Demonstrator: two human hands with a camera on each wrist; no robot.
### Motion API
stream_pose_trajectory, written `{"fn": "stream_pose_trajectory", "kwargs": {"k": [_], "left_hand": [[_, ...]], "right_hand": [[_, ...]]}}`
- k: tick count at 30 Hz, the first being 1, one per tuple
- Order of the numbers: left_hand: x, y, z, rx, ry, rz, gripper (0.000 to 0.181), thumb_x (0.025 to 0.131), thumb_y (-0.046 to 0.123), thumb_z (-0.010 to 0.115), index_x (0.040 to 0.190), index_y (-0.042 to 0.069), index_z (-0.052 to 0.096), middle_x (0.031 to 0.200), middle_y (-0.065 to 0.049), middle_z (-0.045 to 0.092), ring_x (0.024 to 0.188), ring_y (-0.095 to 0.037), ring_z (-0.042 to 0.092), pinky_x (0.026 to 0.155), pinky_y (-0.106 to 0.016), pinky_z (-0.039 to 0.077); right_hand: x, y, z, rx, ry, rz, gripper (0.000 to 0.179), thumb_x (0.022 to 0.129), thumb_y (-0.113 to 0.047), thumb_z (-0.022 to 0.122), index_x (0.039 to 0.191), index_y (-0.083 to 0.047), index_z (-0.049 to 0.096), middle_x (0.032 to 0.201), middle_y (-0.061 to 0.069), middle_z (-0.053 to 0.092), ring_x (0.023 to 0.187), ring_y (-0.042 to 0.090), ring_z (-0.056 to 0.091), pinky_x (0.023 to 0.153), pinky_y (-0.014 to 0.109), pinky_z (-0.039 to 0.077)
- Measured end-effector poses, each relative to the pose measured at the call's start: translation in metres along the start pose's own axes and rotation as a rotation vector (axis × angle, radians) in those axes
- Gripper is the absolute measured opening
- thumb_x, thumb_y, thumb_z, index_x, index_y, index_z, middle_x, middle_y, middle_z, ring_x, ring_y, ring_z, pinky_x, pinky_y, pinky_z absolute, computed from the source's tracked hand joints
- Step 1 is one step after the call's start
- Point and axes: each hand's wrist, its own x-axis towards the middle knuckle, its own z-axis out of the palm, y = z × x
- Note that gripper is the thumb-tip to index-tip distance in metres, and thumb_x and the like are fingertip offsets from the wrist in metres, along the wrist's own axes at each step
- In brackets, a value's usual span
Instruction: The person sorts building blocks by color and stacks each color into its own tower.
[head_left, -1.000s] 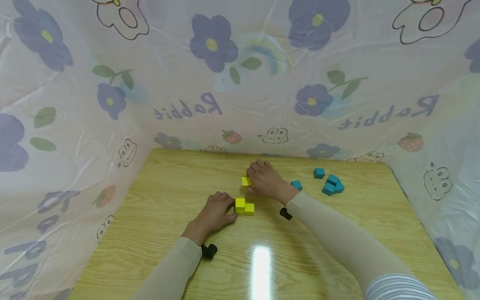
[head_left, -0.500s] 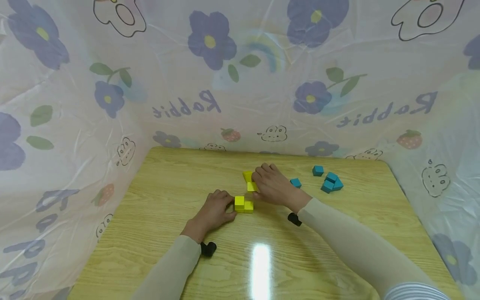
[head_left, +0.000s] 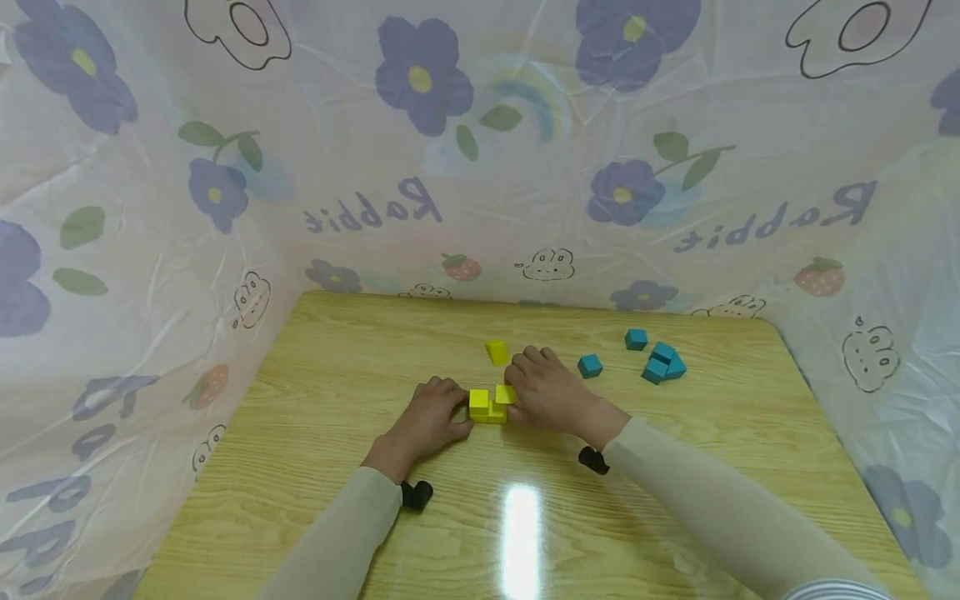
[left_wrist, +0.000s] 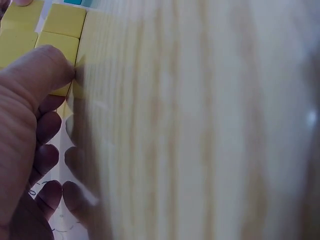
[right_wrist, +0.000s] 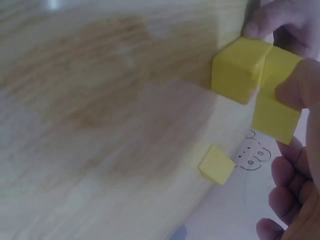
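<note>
Showing the word "Rabbit" twice, in mirror-reversed purple script, the backdrop sheet [head_left: 337,125] fills the upper frame: one lettering [head_left: 375,208] stands left of centre and the other [head_left: 780,218] at right. Further purple lettering [head_left: 63,492] runs down the left edge, too creased and cut off to be read with certainty.

Near the centre of the frame, on the wood-grained bench [head_left: 360,350], stands a small structure of glossy yellow toy blocks with square faces. The upper left yellow cube [head_left: 478,400] sits on the lower left yellow cube [head_left: 478,419]; the lower right yellow cube [head_left: 497,416] adjoins the latter. The left hand [head_left: 427,421] has its grip pinching the lower left yellow cube, thumb tip flat against one face, as the left wrist view confirms. The right hand [head_left: 551,392] pinches the held yellow cube [head_left: 504,393] between thumb and fingers, over the lower right one; whether these two touch cannot be told.

Behind them, just above centre, lies a wedge-like yellow block [head_left: 497,352]. At right are two separate blue cubes, one nearer the right hand [head_left: 590,365] and one farther back [head_left: 636,339], beside a blue cluster [head_left: 656,370] that includes a triangular prism [head_left: 677,367].
</note>
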Motion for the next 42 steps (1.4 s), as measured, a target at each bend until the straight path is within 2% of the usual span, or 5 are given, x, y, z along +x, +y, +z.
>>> {"fn": "stream_pose_trajectory", "kwargs": {"k": [9, 24, 33, 37, 42], "left_hand": [[0.0, 0.001, 0.0, -0.004, 0.002, -0.001, 0.04, 0.097, 0.035, 0.076, 0.128, 0.01, 0.072, 0.117, 0.002, 0.066, 0.108, -0.019, 0.053, 0.1, -0.043, 0.043], [-0.001, 0.002, -0.001, -0.018, 0.024, 0.013, 0.039, 0.096, 0.033, 0.078, 0.125, 0.008, 0.073, 0.114, 0.0, 0.066, 0.107, -0.02, 0.054, 0.099, -0.043, 0.044], [-0.001, 0.0, 0.0, -0.006, 0.014, 0.01, 0.04, 0.096, 0.034, 0.077, 0.127, 0.009, 0.072, 0.117, 0.001, 0.067, 0.108, -0.019, 0.054, 0.1, -0.043, 0.043], [0.0, 0.0, 0.001, 0.001, 0.018, 0.013, 0.04, 0.096, 0.034, 0.077, 0.127, 0.009, 0.072, 0.116, 0.002, 0.066, 0.108, -0.019, 0.054, 0.1, -0.043, 0.043], [0.0, 0.0, 0.001, 0.001, 0.015, 0.015, 0.04, 0.097, 0.034, 0.076, 0.127, 0.008, 0.072, 0.115, 0.001, 0.066, 0.108, -0.02, 0.054, 0.101, -0.044, 0.043]], "right_hand": [[-0.001, -0.007, 0.008, -0.025, 0.05, -0.037, 0.037, 0.091, -0.044, 0.076, 0.102, -0.01, 0.065, 0.093, 0.002, 0.059, 0.088, 0.024, 0.049, 0.077, 0.037, 0.04], [0.001, -0.011, 0.009, -0.044, 0.04, -0.03, 0.036, 0.092, -0.045, 0.074, 0.101, -0.011, 0.065, 0.094, 0.002, 0.059, 0.087, 0.023, 0.047, 0.076, 0.036, 0.039], [0.002, -0.011, 0.012, -0.043, 0.013, -0.018, 0.037, 0.093, -0.046, 0.072, 0.103, -0.011, 0.065, 0.095, 0.002, 0.059, 0.088, 0.023, 0.046, 0.077, 0.037, 0.039], [0.001, -0.011, 0.012, -0.046, 0.029, -0.02, 0.037, 0.092, -0.046, 0.073, 0.102, -0.011, 0.065, 0.094, 0.002, 0.059, 0.087, 0.023, 0.047, 0.076, 0.036, 0.039], [0.002, -0.01, 0.01, -0.001, 0.026, -0.013, 0.039, 0.093, -0.048, 0.071, 0.104, -0.011, 0.067, 0.095, 0.002, 0.06, 0.088, 0.023, 0.048, 0.076, 0.037, 0.04]]}}
